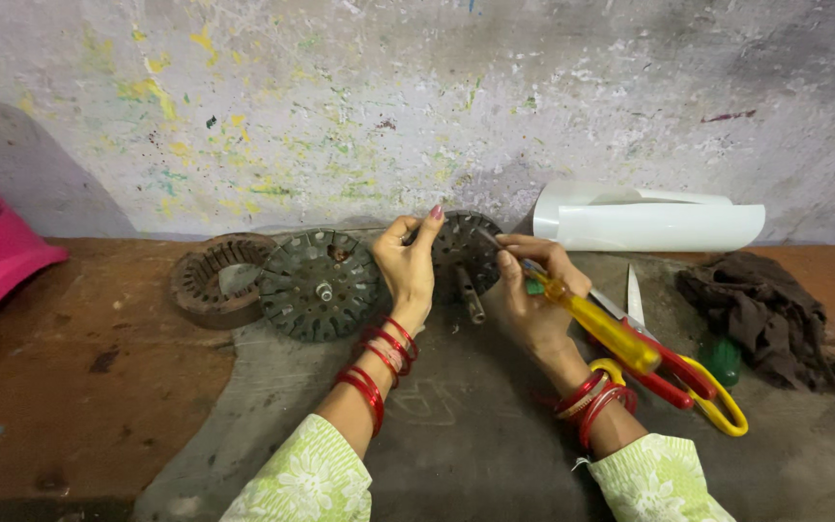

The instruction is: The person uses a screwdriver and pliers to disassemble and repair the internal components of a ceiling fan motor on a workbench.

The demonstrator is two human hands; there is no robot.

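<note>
Round slotted metal disc (466,253) with a stub shaft, propped on edge on the grey mat (475,435), partly hidden behind both hands. Left hand (408,266) pinching its rim, fingers narrow. Right hand (533,295) wrapped round a yellow-handled screwdriver (606,329), tip at the disc face, contact hard to make out. Larger slotted disc (319,284) just left, ringed winding core (213,280) beyond. Scissors (688,372) half under the wrist, white roll (649,220) behind, dark rag (765,309) right.

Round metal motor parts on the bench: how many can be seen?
3: a rusty ring at left, a slotted disc beside it, and a disc held upright by the left hand.
</note>
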